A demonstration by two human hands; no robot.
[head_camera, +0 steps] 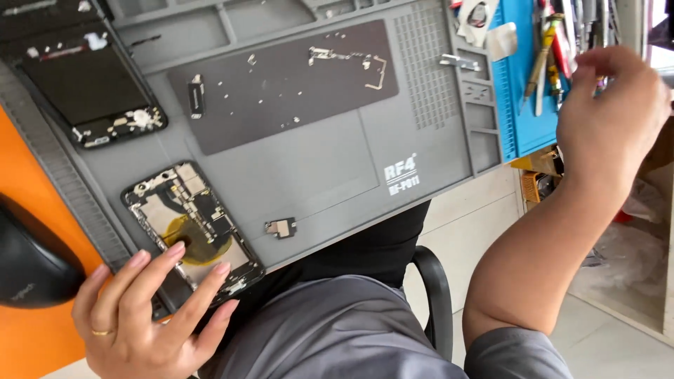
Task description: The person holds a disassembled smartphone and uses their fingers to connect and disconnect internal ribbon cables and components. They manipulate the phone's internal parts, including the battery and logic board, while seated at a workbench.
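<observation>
My left hand [144, 316] rests at the bottom left with its fingers spread, fingertips pressing on the near end of an opened phone body [189, 224] whose circuit parts and a yellowish round patch show. The phone lies on a grey repair mat [323, 168]. My right hand [611, 116] is raised at the right edge, blurred, reaching among upright tools [554, 42] beside a blue mat; what its fingers hold cannot be made out. A small loose part [281, 227] lies right of the phone.
A detached black screen panel [91, 88] lies at the top left. A darker pad [281, 84] carries small screws and metal brackets. A black mouse [31, 263] sits on the orange surface at left. Chair arm [435, 288] and floor lie below.
</observation>
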